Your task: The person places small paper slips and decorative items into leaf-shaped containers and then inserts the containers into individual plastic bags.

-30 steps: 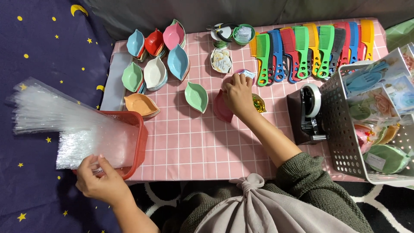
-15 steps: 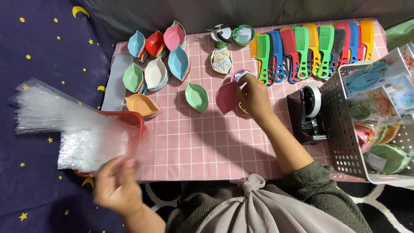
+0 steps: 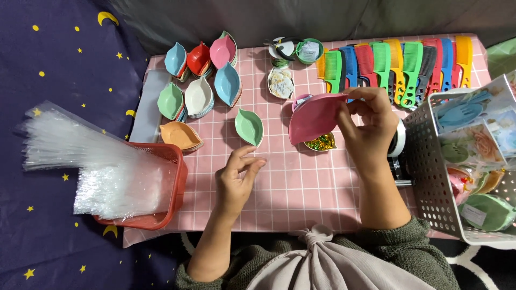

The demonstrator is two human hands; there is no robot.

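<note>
Lifted now — pink dish in right hand, seemingly pinched — left hand empty

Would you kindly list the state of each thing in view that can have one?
right hand: gripping the pink leaf-shaped dish, lifted and tilted
left hand: open, empty, over the pink checked table
green leaf-shaped dish: flat, alone
stacked dishes: nested in piles
combs: in a row
red basket: stuffed with clear bags
white basket: full

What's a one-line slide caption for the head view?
Right hand lifts a pink leaf-shaped dish above a pink gridded table; left hand hovers open beside a green dish.
</note>
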